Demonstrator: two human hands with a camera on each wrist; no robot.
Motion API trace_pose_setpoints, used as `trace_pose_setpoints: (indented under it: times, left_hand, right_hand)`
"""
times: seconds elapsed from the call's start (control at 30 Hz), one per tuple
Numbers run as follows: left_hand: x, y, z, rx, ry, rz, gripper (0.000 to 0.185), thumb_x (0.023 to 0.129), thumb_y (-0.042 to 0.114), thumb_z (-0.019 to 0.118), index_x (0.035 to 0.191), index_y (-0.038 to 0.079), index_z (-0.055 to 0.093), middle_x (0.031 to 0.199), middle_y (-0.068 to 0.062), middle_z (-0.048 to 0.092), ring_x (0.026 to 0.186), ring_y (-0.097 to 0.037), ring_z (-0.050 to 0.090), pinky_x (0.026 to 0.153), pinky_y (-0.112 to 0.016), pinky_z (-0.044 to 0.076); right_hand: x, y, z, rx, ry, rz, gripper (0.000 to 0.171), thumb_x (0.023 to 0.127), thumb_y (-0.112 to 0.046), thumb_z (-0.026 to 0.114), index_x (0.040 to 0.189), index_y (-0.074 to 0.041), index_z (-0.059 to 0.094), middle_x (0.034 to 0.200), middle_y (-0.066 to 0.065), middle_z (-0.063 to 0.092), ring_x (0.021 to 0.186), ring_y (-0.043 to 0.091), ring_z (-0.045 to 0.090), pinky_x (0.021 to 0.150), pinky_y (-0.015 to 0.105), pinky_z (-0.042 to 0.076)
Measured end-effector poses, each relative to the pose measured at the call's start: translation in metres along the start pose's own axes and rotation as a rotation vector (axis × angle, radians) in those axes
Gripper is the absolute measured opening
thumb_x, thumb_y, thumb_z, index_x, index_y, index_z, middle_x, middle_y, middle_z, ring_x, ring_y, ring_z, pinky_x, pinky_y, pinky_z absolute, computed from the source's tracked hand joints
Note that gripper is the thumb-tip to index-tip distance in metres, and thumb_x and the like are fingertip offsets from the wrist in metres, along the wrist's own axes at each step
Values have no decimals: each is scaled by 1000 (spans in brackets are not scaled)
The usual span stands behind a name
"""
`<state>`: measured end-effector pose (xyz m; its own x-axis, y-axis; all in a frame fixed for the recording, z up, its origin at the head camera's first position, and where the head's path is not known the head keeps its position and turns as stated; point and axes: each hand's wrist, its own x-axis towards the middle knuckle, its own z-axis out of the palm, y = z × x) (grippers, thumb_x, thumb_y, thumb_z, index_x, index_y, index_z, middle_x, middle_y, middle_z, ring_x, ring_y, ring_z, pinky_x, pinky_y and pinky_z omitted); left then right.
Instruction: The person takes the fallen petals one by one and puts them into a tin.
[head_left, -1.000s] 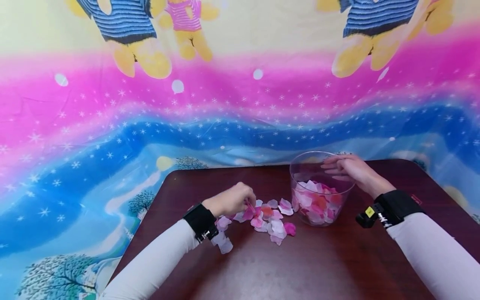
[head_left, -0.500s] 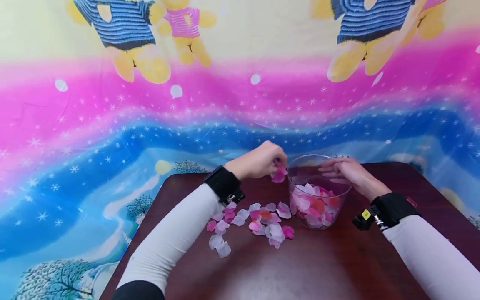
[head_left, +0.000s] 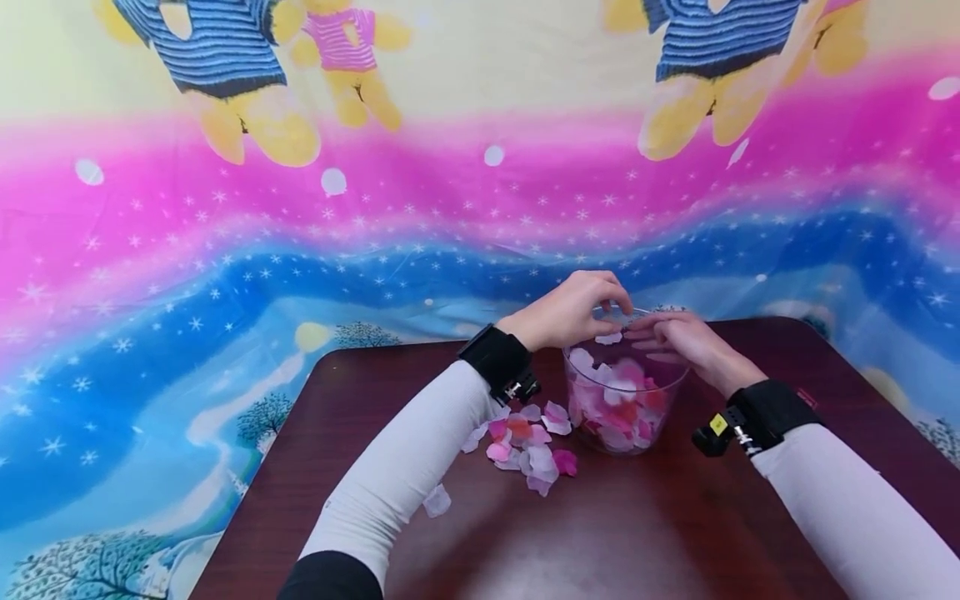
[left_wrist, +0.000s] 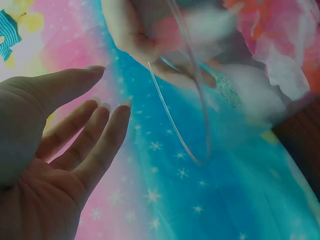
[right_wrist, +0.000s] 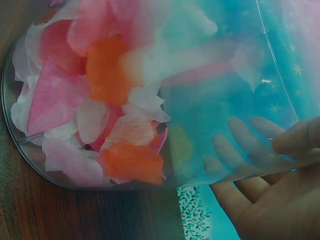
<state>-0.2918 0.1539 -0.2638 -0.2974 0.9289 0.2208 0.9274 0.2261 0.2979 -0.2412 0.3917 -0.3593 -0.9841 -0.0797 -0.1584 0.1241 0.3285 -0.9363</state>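
A clear plastic bucket (head_left: 670, 398) stands on the table, partly filled with fabric petals (head_left: 613, 417) in pink, white and orange. Above its mouth, my left hand (head_left: 573, 307) has thumb and fingers spread apart. A white petal (head_left: 609, 338) is just under those fingers, and others blur in the air inside the bucket. In the left wrist view, nothing lies between the left hand's (left_wrist: 75, 155) thumb and fingers. My right hand (head_left: 693, 343) holds the bucket's far right rim. Its fingers (right_wrist: 232, 150) show through the transparent wall in the right wrist view, with the thumb at the rim.
Loose petals (head_left: 536, 460) lie scattered on the dark brown table (head_left: 600, 533) left of the bucket. Another white petal (head_left: 437, 501) sits nearer the front, beside the left sleeve (head_left: 405, 458). A printed cloth backdrop (head_left: 420, 192) hangs behind the table.
My left hand has gone from the loose pile, up and right with pinched pink petals, to over the bucket, where it has let them go. The right hand stays at the rim.
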Motion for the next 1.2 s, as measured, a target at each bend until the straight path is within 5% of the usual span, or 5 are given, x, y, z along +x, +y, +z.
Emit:
trace_pose_setpoints:
  times: [0.2, 0.5, 0.87, 1.0, 1.2]
  left_hand:
    - [-21, -10, -8, -3, 0, -67, 22, 98, 15, 70, 120, 11, 71, 125, -4, 62, 114, -20, 60, 98, -23, 47]
    - [-81, -30, -17, 108, -32, -169, 27, 97, 23, 73, 122, 13, 71, 125, -1, 65, 110, -16, 61, 93, -25, 48]
    - [-143, -44, 11, 170, -198, -244, 39, 89, 28, 82, 124, 13, 71, 127, -2, 64, 122, -17, 58, 104, -33, 48]
    - [-170, -47, 22, 126, -283, -354, 52, 85, 25, 86, 133, 16, 66, 137, -4, 58, 129, -22, 52, 106, -39, 47]
    - [-218, -53, 40, 16, -437, -668, 96, 71, 29, 95, 153, 25, 46, 160, -8, 33, 144, -36, 31, 100, -54, 50]
  right_hand:
    - [0, 1, 0, -9, -10, -11, 54, 101, -3, 22, 152, -1, 40, 154, 26, 43, 141, 44, 44, 114, 56, 38]
    - [3, 3, 1, -64, -14, -50, 54, 101, -1, 22, 152, 3, 40, 151, 28, 47, 138, 45, 47, 113, 58, 37]
    - [5, 4, 3, -59, -20, -40, 58, 97, 1, 22, 152, 2, 40, 152, 28, 46, 140, 46, 44, 114, 60, 34]
    - [5, 4, 3, -72, -18, -40, 57, 98, 1, 23, 152, 2, 40, 152, 28, 46, 140, 45, 44, 114, 59, 35]
    - [3, 3, 0, -91, -22, -44, 55, 101, -1, 22, 154, 2, 38, 153, 27, 46, 140, 45, 44, 113, 59, 36]
